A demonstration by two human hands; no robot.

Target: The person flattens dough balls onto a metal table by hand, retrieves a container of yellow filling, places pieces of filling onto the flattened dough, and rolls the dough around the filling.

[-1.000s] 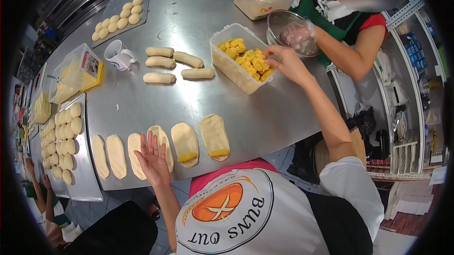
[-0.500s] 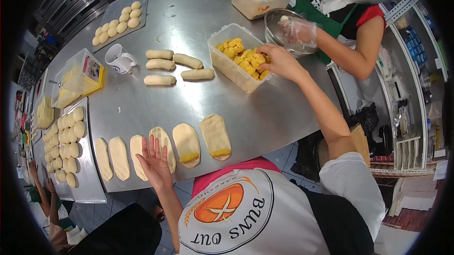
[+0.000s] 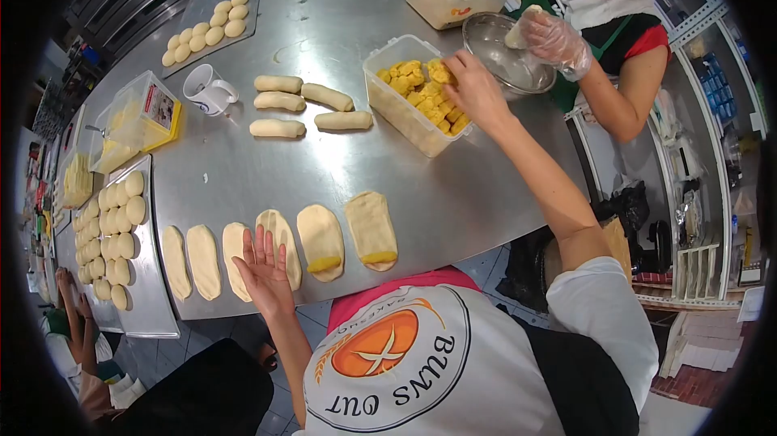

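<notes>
My right hand [image 3: 479,93] reaches over the far side of a clear plastic tub [image 3: 405,122], its fingers closed on a lump of yellow filling [image 3: 439,72]. More yellow lumps [image 3: 433,104] lie in the tub. Palm up, my left hand [image 3: 269,276] is open and holds nothing, above the near row of flattened dough. Under its fingers is one flat oval dough piece [image 3: 279,230], partly hidden. To the right, two dough ovals [image 3: 320,230] [image 3: 370,222] each carry a yellow strip [image 3: 379,258] near the lower end. Plain dough ovals [image 3: 203,262] lie to the left.
Several rolled dough logs [image 3: 278,102] lie mid-table beside a white mug [image 3: 209,90]. Trays of dough balls [image 3: 113,234] [image 3: 209,27] stand left and back. Across the table, a co-worker's gloved hand [image 3: 558,44] holds pale dough over a metal bowl [image 3: 506,56].
My right hand has shifted slightly up and left within the tub, now with a yellow lump at its fingertips. The co-worker's gloved hand has risen from the bowl. My left hand stays open.
</notes>
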